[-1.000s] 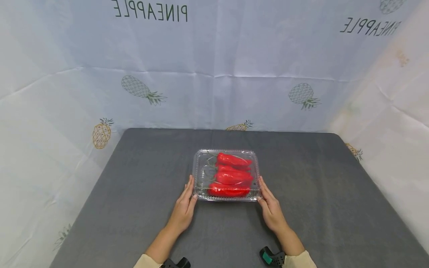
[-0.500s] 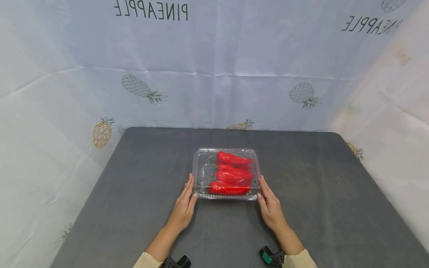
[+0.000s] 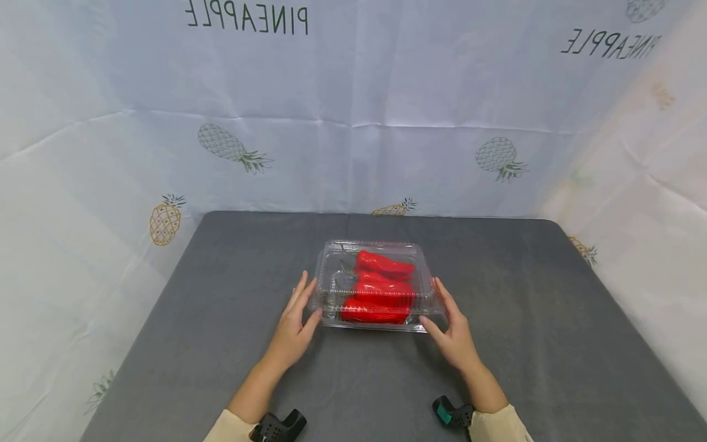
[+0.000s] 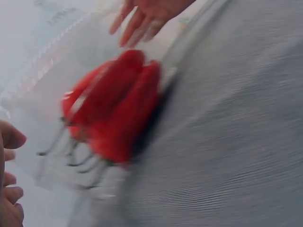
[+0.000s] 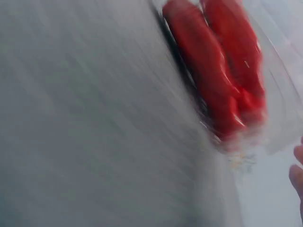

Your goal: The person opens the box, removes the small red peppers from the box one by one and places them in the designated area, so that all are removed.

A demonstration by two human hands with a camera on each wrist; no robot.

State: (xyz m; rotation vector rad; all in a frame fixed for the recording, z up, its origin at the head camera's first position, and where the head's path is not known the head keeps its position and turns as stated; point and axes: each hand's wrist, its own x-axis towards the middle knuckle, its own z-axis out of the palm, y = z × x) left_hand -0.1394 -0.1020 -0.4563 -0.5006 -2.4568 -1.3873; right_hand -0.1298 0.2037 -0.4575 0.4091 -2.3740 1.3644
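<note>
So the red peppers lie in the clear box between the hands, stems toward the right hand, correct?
Not quite: the stems point toward the left hand, as the head view shows. The red peppers do lie in the clear box between the hands.

Behind a grey tabletop (image 3: pixel 375 374) hangs a creased pale cloth (image 3: pixel 353 73) printed with pineapples (image 3: pixel 221 142) and mirrored lettering (image 3: pixel 245 18)

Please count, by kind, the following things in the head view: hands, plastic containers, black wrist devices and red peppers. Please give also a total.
Hands: 2 (left hand, right hand)
Clear plastic container: 1
Black wrist devices: 2
Red peppers: at least 3; they overlap, exact count unclear
Total: at least 8
</note>
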